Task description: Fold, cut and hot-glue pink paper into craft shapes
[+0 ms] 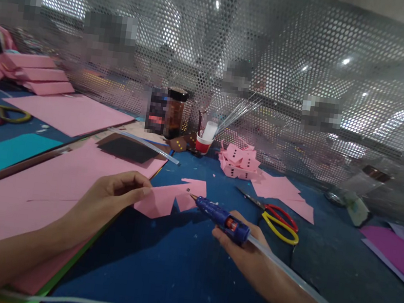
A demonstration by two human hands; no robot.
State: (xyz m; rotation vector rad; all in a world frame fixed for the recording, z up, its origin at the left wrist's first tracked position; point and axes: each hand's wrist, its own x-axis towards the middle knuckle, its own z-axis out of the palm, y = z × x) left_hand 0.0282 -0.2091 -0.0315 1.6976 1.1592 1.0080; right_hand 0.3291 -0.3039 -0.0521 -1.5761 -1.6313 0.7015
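- Left hand pinches the pink paper piece by its edge.
- Right hand, fingers wrapped around the blue glue gun, nozzle touching that paper.
- Scissors lie just beyond the gun.

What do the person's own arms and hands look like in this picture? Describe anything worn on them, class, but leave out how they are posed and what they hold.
Both are bare: the left hand and right hand wear no gloves, and no ring, watch or bracelet shows. Both forearms are uncovered as far as the picture's edge, so no sleeve is in view. The fingernails that show look short and unpainted.
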